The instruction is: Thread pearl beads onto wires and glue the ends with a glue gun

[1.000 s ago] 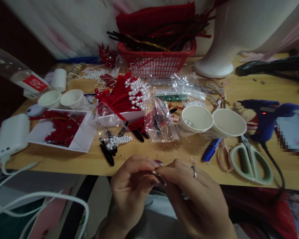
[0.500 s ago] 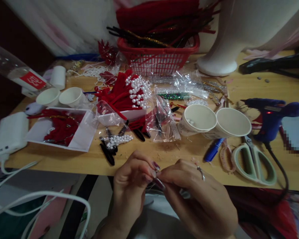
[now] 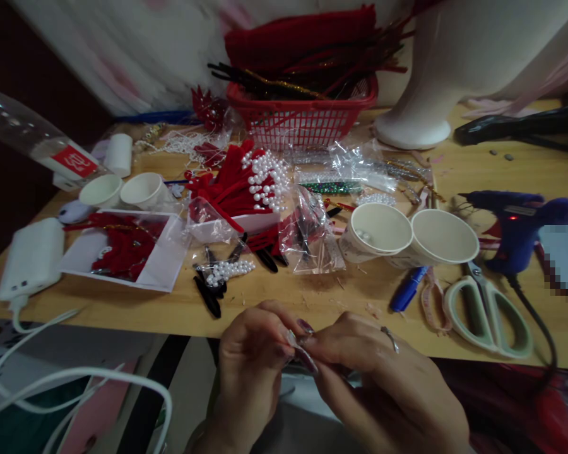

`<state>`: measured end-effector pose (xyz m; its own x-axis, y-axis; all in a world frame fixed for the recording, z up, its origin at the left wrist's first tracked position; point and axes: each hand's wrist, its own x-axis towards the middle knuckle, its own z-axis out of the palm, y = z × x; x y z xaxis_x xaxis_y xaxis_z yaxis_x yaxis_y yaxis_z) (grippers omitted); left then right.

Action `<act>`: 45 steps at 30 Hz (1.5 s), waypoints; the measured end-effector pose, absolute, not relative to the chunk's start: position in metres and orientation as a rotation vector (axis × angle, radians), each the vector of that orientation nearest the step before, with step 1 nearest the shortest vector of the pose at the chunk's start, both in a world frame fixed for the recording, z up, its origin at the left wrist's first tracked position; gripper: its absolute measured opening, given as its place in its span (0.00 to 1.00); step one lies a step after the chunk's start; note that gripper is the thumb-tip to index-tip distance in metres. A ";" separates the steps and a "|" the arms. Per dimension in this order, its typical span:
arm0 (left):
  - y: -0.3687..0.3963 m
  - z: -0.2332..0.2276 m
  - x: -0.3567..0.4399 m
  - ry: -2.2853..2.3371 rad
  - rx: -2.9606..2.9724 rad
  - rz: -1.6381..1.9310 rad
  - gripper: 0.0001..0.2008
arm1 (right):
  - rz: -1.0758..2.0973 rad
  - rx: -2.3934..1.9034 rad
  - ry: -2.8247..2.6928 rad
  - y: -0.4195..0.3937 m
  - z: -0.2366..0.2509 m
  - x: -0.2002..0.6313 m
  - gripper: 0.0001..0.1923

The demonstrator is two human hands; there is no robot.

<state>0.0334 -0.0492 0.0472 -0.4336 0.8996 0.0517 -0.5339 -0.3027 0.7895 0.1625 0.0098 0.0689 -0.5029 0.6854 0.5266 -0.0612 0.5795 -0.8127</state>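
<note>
Just off the bench's near edge, the left hand [image 3: 250, 366] and right hand [image 3: 383, 378] meet fingertip to fingertip, pinching a tiny piece [image 3: 292, 338]. It looks light, thin and easily dropped, best held by nail tips; its form is too small to tell. Beyond, pearl pins [image 3: 227, 271], then cups [image 3: 381, 230].

Left hand [image 3: 253, 372] and right hand [image 3: 383, 384] pinch something tiny, perhaps wire.

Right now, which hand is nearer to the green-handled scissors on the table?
The right hand. It is at the table's front edge, just left of and below the scissors. The left hand is farther left, on the other side of the right hand.
</note>
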 end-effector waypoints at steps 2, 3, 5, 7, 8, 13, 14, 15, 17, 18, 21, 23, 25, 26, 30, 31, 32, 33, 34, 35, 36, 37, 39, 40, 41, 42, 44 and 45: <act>-0.050 0.047 0.034 0.888 0.624 1.885 0.03 | 1.010 -0.498 -1.860 0.009 0.068 0.162 0.13; -0.049 0.047 0.034 0.889 0.620 1.883 0.02 | 1.016 -0.498 -1.856 0.009 0.068 0.163 0.13; -0.049 0.047 0.034 0.884 0.608 1.873 0.03 | 1.023 -0.498 -1.847 0.008 0.067 0.163 0.12; -0.048 0.046 0.033 0.888 0.588 1.856 0.04 | 1.036 -0.508 -1.839 0.007 0.067 0.164 0.11; -0.047 0.046 0.033 0.893 0.579 1.855 0.04 | 1.041 -0.512 -1.831 0.007 0.067 0.164 0.11; -0.045 0.044 0.032 0.902 0.576 1.869 0.06 | 1.141 -0.530 -1.759 0.005 0.066 0.161 0.11; -0.045 0.043 0.032 0.903 0.583 1.874 0.06 | 1.167 -0.542 -1.740 0.005 0.066 0.161 0.11; -0.045 0.043 0.032 0.907 0.598 1.883 0.05 | 1.188 -0.558 -1.724 0.005 0.066 0.160 0.11; -0.045 0.042 0.031 0.920 0.641 1.917 0.06 | 1.214 -0.573 -1.697 0.004 0.066 0.159 0.10; -0.045 0.042 0.031 0.929 0.663 1.931 0.06 | 1.229 -0.574 -1.686 0.004 0.066 0.159 0.10; -0.046 0.042 0.030 0.944 0.704 1.937 0.06 | 1.276 -0.587 -1.643 0.004 0.065 0.158 0.09; -0.045 0.041 0.030 0.952 0.698 1.921 0.06 | 1.300 -0.604 -1.622 0.004 0.064 0.157 0.09; -0.045 0.042 0.030 0.946 0.652 1.899 0.06 | 1.293 -0.598 -1.611 0.004 0.064 0.157 0.09; -0.045 0.042 0.031 0.938 0.622 1.887 0.06 | 1.282 -0.588 -1.612 0.004 0.064 0.157 0.10; -0.045 0.044 0.032 0.906 0.563 1.864 0.07 | 1.225 -0.565 -1.652 0.006 0.065 0.159 0.12; -0.045 0.044 0.032 0.904 0.569 1.867 0.07 | 1.212 -0.561 -1.672 0.006 0.065 0.160 0.12; -0.045 0.044 0.032 0.906 0.577 1.873 0.07 | 1.196 -0.554 -1.695 0.007 0.066 0.160 0.12; -0.044 0.044 0.032 0.914 0.587 1.881 0.07 | 1.183 -0.548 -1.715 0.007 0.066 0.161 0.12; -0.044 0.044 0.032 0.929 0.601 1.893 0.07 | 1.173 -0.541 -1.733 0.007 0.066 0.161 0.12; -0.043 0.043 0.032 0.951 0.615 1.905 0.07 | 1.165 -0.541 -1.747 0.007 0.066 0.161 0.13; -0.043 0.043 0.031 0.975 0.628 1.917 0.07 | 1.155 -0.542 -1.761 0.008 0.066 0.162 0.13; -0.043 0.043 0.030 1.000 0.636 1.926 0.07 | 1.153 -0.545 -1.777 0.008 0.066 0.162 0.13; -0.043 0.043 0.029 1.045 0.643 1.934 0.08 | 1.158 -0.551 -1.801 0.009 0.067 0.163 0.13; -0.043 0.043 0.028 1.064 0.641 1.930 0.09 | 1.168 -0.548 -1.808 0.010 0.067 0.163 0.13; -0.043 0.044 0.027 1.082 0.638 1.925 0.09 | 1.181 -0.544 -1.809 0.010 0.068 0.163 0.14; -0.044 0.044 0.027 1.095 0.640 1.918 0.10 | 1.194 -0.538 -1.805 0.011 0.068 0.163 0.14; -0.044 0.045 0.027 1.104 0.633 1.906 0.11 | 1.221 -0.532 -1.796 0.010 0.067 0.163 0.15; -0.044 0.045 0.027 1.097 0.624 1.901 0.12 | 1.231 -0.533 -1.789 0.010 0.067 0.162 0.15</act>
<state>0.0270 -0.0442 0.0451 -0.5288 0.8487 0.0121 -0.4138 -0.2703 0.8693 0.1621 0.0101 0.0672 -0.5251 0.7418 0.4173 -0.1248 0.4179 -0.8999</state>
